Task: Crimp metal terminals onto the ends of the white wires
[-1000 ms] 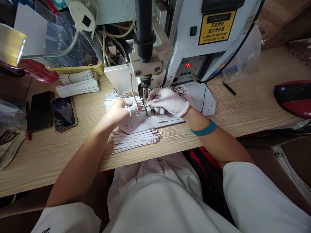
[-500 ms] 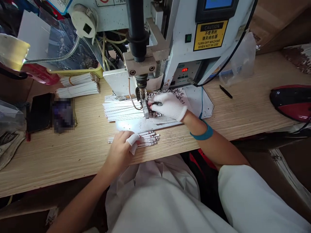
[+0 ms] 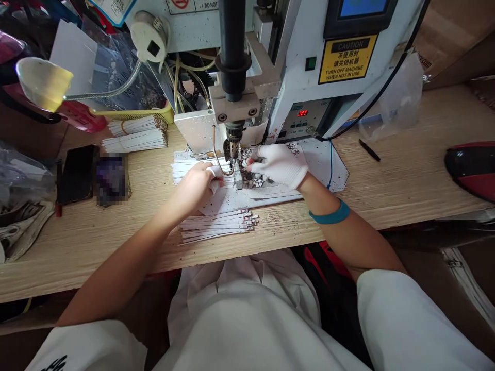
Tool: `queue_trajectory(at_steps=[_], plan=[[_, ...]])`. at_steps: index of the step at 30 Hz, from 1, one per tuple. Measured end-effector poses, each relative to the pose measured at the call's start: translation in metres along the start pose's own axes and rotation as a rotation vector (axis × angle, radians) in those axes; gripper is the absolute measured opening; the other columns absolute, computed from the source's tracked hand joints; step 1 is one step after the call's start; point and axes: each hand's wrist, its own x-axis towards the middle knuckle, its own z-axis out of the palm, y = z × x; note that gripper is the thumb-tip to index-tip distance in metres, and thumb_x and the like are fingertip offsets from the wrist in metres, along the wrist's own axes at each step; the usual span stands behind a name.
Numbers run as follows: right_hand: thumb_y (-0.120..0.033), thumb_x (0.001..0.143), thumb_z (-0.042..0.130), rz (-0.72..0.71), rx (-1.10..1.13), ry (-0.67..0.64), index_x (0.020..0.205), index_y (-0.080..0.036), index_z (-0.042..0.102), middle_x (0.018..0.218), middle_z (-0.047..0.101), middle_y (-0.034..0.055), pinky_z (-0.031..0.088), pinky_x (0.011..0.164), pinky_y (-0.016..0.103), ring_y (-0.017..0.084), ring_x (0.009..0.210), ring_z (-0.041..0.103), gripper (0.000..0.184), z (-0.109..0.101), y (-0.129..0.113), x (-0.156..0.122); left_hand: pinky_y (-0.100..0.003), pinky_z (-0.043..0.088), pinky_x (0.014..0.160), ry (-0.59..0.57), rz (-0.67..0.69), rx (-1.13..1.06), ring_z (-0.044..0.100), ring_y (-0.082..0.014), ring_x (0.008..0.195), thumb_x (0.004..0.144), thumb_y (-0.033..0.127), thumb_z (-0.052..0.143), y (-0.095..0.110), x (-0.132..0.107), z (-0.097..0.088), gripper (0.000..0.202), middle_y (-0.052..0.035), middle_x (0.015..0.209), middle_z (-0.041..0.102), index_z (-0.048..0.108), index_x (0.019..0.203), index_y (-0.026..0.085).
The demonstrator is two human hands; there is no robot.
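My left hand (image 3: 199, 183), bare with a white cot on one finger, is closed on a thin white strip (image 3: 187, 167) from the pile left of the machine's vertical tool head (image 3: 234, 136). My right hand (image 3: 280, 165), in a white glove, rests just right of that head with its fingers pinched beside the small metal block (image 3: 238, 179) under the tip; what they grip is too small to name. A second stack of white strips (image 3: 218, 225) with marked ends lies near the table's front edge, below my left hand.
The white bench machine (image 3: 309, 67) carries a yellow caution label and red digits. A gooseneck lamp (image 3: 44, 82), a yellow basket, bundled strips (image 3: 133, 136) and two phones (image 3: 79, 172) are at left. A black pen (image 3: 369, 149) and a red-black object (image 3: 472, 170) lie at right.
My left hand left the front stack of strips and moved up to the pile beside the tool head. My right hand stayed by the block.
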Motion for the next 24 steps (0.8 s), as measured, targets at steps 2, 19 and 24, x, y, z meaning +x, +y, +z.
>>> queue_trajectory(at_steps=[2,19,24], plan=[[-0.020,0.074,0.065,0.092,0.159,-0.041,0.075,-0.014,0.066,0.065,0.061,0.0016,0.039,0.046,0.025,0.011,0.052,0.052,0.006,-0.005,-0.002,-0.001,-0.031,0.046,0.071,-0.010,-0.014,-0.016,0.058,-0.0216,0.077,0.076,0.017,0.047,0.001,0.000,-0.004,0.020,-0.0088,0.084,0.066,0.066,0.080,0.016],[-0.004,0.076,0.062,0.288,0.880,-0.224,0.080,-0.014,0.057,0.064,0.056,-0.0011,0.035,0.032,0.015,0.005,0.043,0.050,0.013,0.007,-0.017,-0.005,-0.024,0.039,0.059,-0.100,-0.079,-0.256,0.056,-0.0145,0.062,0.076,0.028,0.058,-0.003,0.002,-0.016,0.019,-0.0024,0.069,0.067,0.070,0.078,0.014],[-0.006,0.077,0.063,0.261,0.863,-0.252,0.082,-0.016,0.056,0.062,0.054,-0.0019,0.034,0.031,0.016,0.005,0.041,0.047,0.013,0.007,-0.015,-0.003,-0.023,0.039,0.058,-0.077,-0.105,-0.358,0.054,-0.0136,0.063,0.078,0.040,0.061,-0.005,0.004,-0.019,0.028,-0.0009,0.068,0.065,0.071,0.082,0.014]])
